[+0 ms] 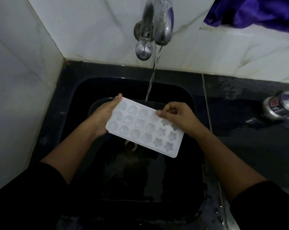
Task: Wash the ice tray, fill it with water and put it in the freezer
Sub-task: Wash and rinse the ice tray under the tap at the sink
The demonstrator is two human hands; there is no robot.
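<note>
At far left, the white tiled wall [15, 80] is meeting the dark rim of the black sink [57, 113]. Over the basin, our left hand [103, 120] is gripping the left short end of the ice tray [140, 130]: the palm is lying under that end and the thumb is curling onto the far left corner. We are holding the white tray above the sink, clear of its floor, with the cavities facing up towards us. Its long axis is running diagonally, from the far left down to the near right, so the right end is pointing towards our right forearm. The round cavities are sitting at the left end and the star-shaped ones at the right end.

Above centre, the metal tap [158, 25] is running. Its thin stream of water [152, 77] is falling just behind the tray's far long edge; we cannot tell whether it is touching the tray. Our right hand [177, 118] is pinching that far edge, thumb on top and fingers curled. Further right, a steel vessel [283, 105] is lying on the wet dark counter [240, 130], and a purple cloth [256, 12] is resting on the ledge above.
</note>
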